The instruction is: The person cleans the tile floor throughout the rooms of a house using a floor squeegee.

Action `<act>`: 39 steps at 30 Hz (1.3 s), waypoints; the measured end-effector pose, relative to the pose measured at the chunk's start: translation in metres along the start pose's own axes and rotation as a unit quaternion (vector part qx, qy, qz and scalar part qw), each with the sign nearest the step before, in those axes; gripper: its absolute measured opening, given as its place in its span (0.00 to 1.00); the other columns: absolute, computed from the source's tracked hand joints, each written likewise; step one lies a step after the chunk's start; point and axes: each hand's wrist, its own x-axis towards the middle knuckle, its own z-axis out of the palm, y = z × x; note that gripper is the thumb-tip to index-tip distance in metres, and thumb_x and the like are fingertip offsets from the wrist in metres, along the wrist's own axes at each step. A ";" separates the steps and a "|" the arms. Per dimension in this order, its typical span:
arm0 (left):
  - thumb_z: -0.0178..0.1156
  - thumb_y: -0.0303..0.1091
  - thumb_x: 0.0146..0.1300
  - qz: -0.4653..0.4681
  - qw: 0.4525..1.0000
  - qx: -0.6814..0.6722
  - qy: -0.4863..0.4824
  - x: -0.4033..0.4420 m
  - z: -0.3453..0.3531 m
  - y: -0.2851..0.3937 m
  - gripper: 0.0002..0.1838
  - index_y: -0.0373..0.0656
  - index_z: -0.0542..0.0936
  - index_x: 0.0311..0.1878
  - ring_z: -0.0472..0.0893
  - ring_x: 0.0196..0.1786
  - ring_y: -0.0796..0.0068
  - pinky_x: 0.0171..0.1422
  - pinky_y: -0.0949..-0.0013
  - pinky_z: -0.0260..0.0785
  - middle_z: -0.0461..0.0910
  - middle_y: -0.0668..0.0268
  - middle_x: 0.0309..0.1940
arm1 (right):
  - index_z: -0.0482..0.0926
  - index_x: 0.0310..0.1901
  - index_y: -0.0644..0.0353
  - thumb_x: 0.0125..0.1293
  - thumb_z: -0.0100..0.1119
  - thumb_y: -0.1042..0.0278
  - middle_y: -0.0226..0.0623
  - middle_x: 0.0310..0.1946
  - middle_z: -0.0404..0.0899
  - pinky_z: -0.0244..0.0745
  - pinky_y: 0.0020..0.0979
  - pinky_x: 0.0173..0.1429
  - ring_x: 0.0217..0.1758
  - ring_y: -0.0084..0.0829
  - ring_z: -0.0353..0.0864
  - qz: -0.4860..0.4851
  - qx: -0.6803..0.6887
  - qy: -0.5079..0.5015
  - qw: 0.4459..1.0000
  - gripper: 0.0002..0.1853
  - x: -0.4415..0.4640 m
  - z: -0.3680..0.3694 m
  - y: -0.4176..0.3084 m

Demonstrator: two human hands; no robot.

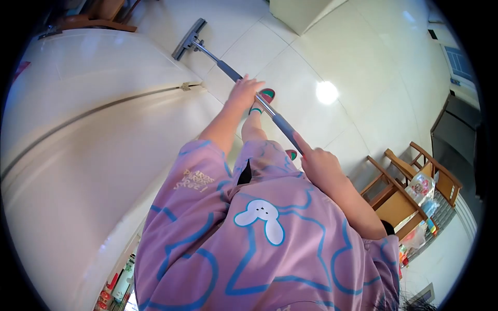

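A flat-headed mop slants across the view, its pole [267, 107] metal with grey-blue grips. Its grey mop head [189, 39] rests on the tiled floor at the upper left. My left hand [245, 92] is around the middle of the pole, just below the upper grip, with some fingers partly extended. Nearer my body, my right hand [320, 165] is closed on the grip at the pole's end, the index finger lying along it. The palm sides of both hands are hidden.
A white panel [78, 140] stands close on my left. Wooden chairs [397, 199] with bags stand at right. A pale box-like piece [298, 13] is at the top, wooden furniture [98, 20] at upper left. My slippered foot [267, 95] is below the pole.
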 end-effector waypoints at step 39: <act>0.65 0.38 0.51 0.197 0.956 0.144 -0.161 -0.157 0.152 0.222 0.19 0.47 0.77 0.47 0.75 0.50 0.52 0.56 0.46 0.62 0.78 0.55 0.42 | 0.75 0.57 0.48 0.60 0.60 0.62 0.43 0.35 0.83 0.76 0.41 0.43 0.39 0.47 0.82 0.271 0.251 0.156 0.916 0.21 -0.277 0.181 0.065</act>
